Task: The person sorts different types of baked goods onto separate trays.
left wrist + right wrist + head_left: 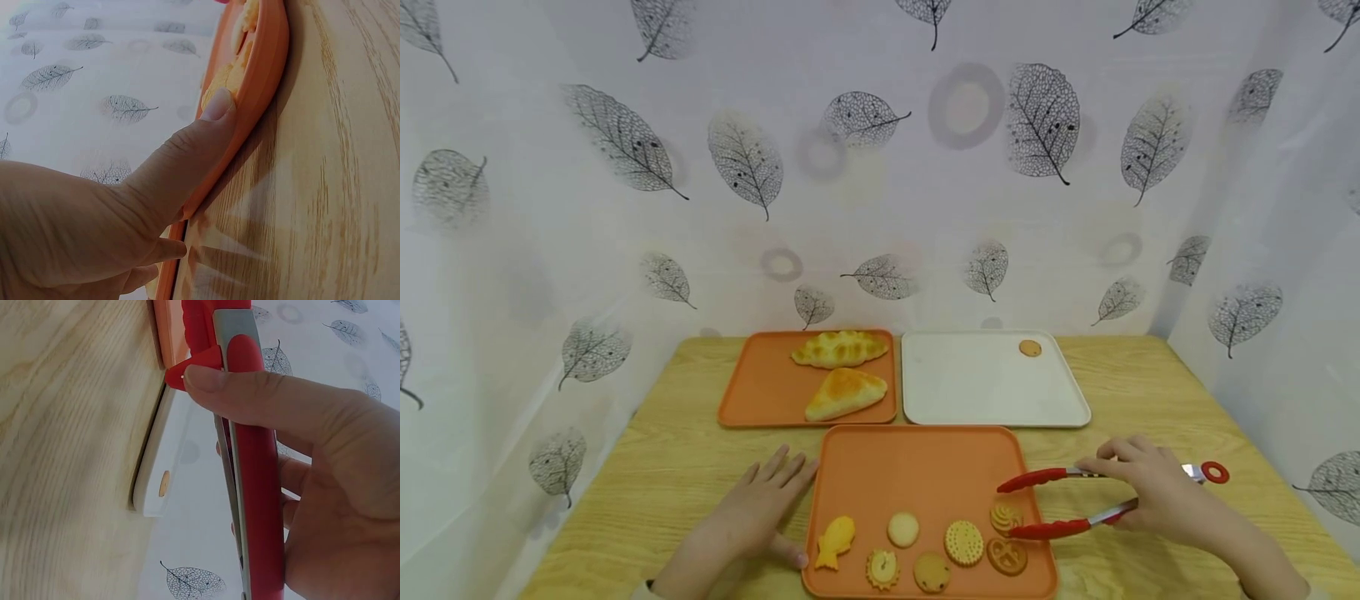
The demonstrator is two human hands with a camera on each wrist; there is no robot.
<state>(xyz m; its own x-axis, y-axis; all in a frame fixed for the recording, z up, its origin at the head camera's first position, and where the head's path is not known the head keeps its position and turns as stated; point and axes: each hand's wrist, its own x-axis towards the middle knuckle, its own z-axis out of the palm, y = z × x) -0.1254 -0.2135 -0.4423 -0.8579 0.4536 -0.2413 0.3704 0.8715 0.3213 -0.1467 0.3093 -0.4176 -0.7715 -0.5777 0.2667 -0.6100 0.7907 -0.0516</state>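
My right hand (pixel 1165 492) grips a pair of red-tipped metal tongs (pixel 262 506), its thumb lying along the red grip in the right wrist view. The tong arms are spread, and the nearer tip overlaps a swirl cookie (pixel 1004 515) at the right side of the front orange tray (pixel 917 467). Just below that sits a pretzel-shaped cookie (pixel 1007 557). Straight-fingered, my left hand (pixel 748 517) rests at the tray's left edge, thumb on the rim near a fish-shaped cookie (pixel 835 540). A dotted round cookie (pixel 963 543) and several others lie along the tray's front half.
Behind, a white tray (pixel 985 392) bears one small brown cookie (pixel 1030 348) in its far right corner. Beside it, another orange tray (pixel 760 383) carries a braided bread (pixel 841 349) and a triangular bread (pixel 846 393). A leaf-print curtain (pixel 880 192) surrounds the wooden table (pixel 655 475).
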